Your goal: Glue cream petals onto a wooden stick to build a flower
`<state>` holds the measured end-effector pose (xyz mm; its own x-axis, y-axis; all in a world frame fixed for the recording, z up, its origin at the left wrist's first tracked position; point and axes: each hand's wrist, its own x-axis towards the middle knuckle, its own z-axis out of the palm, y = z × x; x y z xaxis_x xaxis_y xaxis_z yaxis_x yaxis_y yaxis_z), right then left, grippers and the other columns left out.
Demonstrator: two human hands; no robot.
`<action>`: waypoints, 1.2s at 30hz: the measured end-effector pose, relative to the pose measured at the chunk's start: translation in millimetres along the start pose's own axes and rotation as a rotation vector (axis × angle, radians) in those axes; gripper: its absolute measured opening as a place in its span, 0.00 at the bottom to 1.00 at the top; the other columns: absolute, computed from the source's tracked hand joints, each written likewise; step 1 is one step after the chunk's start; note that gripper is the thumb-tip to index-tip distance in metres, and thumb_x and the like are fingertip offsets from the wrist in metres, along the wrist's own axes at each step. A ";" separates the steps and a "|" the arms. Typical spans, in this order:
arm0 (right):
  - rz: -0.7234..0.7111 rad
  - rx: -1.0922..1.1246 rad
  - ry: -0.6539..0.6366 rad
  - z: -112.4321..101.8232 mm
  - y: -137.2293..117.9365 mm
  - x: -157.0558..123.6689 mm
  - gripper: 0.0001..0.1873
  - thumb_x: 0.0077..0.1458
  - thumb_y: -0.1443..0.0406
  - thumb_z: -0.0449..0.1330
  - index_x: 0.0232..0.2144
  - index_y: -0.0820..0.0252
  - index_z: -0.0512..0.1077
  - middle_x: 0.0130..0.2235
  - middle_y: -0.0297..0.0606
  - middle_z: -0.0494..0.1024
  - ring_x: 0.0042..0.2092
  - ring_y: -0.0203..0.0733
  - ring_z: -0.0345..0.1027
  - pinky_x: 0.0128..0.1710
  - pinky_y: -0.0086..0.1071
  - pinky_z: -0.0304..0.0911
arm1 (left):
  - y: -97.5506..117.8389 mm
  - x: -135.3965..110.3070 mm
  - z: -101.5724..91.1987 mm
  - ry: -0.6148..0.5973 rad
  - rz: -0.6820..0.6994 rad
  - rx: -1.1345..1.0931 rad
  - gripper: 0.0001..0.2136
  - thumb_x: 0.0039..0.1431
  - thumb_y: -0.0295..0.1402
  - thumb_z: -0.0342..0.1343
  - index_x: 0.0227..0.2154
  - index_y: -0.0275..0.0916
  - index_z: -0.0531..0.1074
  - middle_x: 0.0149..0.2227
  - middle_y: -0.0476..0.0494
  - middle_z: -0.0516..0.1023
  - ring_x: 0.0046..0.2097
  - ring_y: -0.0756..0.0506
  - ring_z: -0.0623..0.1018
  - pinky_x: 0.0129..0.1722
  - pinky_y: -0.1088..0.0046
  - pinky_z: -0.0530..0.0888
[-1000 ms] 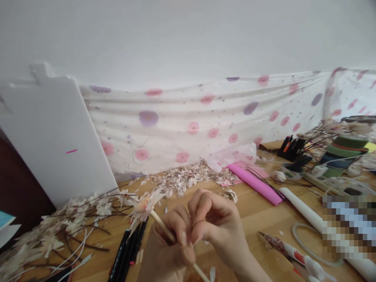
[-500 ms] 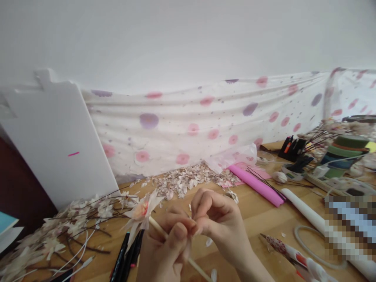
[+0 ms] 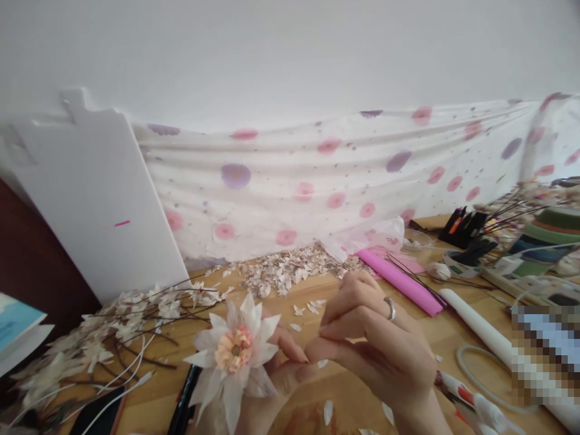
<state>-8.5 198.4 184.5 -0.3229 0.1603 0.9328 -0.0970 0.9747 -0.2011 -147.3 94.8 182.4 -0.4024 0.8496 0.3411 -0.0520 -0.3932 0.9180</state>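
Observation:
A handmade flower (image 3: 234,353) with pointed whitish petals and a peach-pink centre faces me, low and left of the middle. My left hand (image 3: 287,377) is closed behind it; the bloom hides the stem and part of the hand. Beside it, my right hand (image 3: 378,341), with a ring on one finger, is pinched shut, its fingertips meeting those of my left hand. Whatever lies in that pinch is too small or too covered to make out. Loose petals (image 3: 328,412) lie on the wooden table (image 3: 312,417) under the hands.
Stemmed pale flowers (image 3: 131,314) cover the table's left side, near a white cable (image 3: 136,362) and black markers (image 3: 183,399). A petal heap (image 3: 290,272) lies behind. Rightward are a pink roll (image 3: 399,281), a white roll (image 3: 480,332) and a white-and-red tool (image 3: 471,399).
The flower has turned to face me and moved right and down, covering much of my left hand. My right hand has rolled over, showing its back, and shifted rightward.

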 end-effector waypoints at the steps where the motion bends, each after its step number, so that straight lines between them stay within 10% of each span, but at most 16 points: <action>1: 0.007 0.023 0.000 -0.2 -0.3 0.1 0.10 0.59 0.66 0.67 0.29 0.59 0.70 0.27 0.32 0.74 0.28 0.35 0.69 0.33 0.36 0.62 | -1.1 0.6 -0.3 0.003 0.009 0.011 0.08 0.41 0.35 0.75 0.20 0.45 0.80 0.22 0.53 0.71 0.24 0.51 0.63 0.24 0.71 0.58; 16: 0.257 0.525 0.206 24.4 -7.0 -6.7 0.15 0.55 0.57 0.69 0.24 0.57 0.71 0.24 0.29 0.70 0.27 0.34 0.65 0.32 0.35 0.60 | -13.4 -0.3 14.5 -0.237 -0.171 -0.515 0.13 0.41 0.40 0.75 0.17 0.42 0.77 0.21 0.55 0.63 0.19 0.57 0.55 0.16 0.76 0.52; 30: 0.246 0.532 0.195 25.8 -2.0 -8.2 0.14 0.52 0.61 0.72 0.24 0.58 0.72 0.25 0.29 0.71 0.27 0.34 0.65 0.31 0.34 0.59 | -20.9 3.7 7.3 -0.191 0.143 -0.237 0.07 0.45 0.39 0.73 0.22 0.46 0.80 0.23 0.53 0.69 0.26 0.52 0.65 0.26 0.73 0.62; 36: 0.396 0.711 0.254 35.5 -7.1 -5.8 0.21 0.51 0.53 0.70 0.20 0.58 0.69 0.21 0.29 0.69 0.25 0.34 0.63 0.29 0.31 0.62 | -19.8 4.3 12.3 -0.292 -0.157 -0.550 0.16 0.44 0.42 0.73 0.19 0.40 0.73 0.22 0.56 0.62 0.19 0.58 0.52 0.16 0.79 0.52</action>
<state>-39.4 185.0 169.8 -0.2451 0.5813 0.7759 -0.6173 0.5235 -0.5872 -136.7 110.6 168.2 -0.0908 0.9420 0.3232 -0.5826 -0.3135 0.7499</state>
